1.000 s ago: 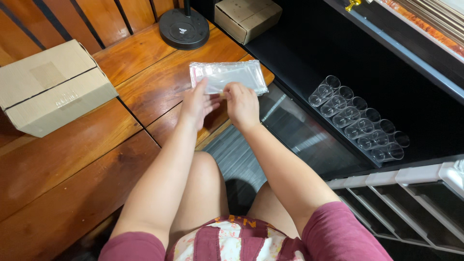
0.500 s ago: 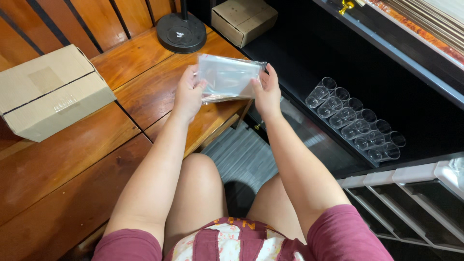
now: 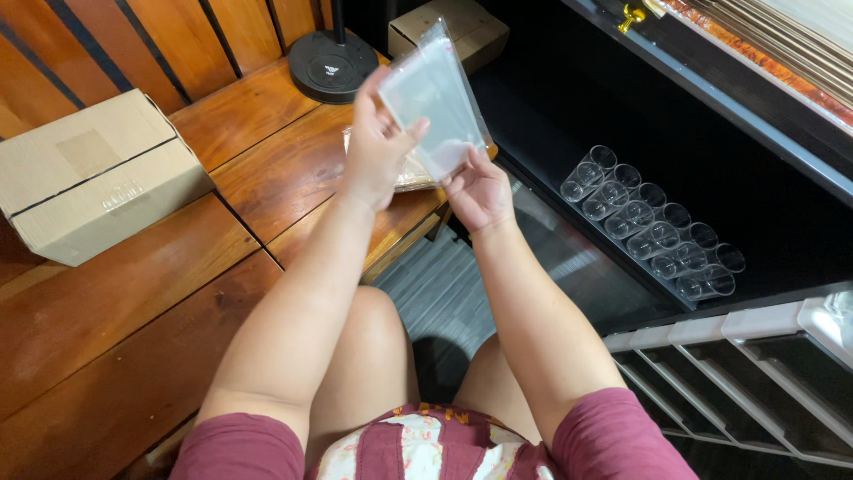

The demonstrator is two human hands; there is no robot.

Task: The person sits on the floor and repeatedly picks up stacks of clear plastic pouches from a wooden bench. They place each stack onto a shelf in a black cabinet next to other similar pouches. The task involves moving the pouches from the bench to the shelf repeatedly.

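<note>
I hold a clear plastic bag (image 3: 434, 98) up in the air, turned on end. My left hand (image 3: 377, 147) grips its left edge with fingers curled over the plastic. My right hand (image 3: 477, 191) pinches its lower end from below. Under my hands a stack of the same clear bags (image 3: 410, 174) lies on the corner of the wooden table (image 3: 133, 293), mostly hidden by my left hand.
A cardboard box (image 3: 89, 178) sits on the table at the left. A black round stand base (image 3: 333, 62) and a smaller cardboard box (image 3: 466, 27) are at the back. Two rows of clear plastic cups (image 3: 649, 222) lie on a black shelf at the right.
One bag came off the stack on the table, rose between both hands, and has now turned from lying wide to standing upright. My right hand slid from its side to its lower end.
</note>
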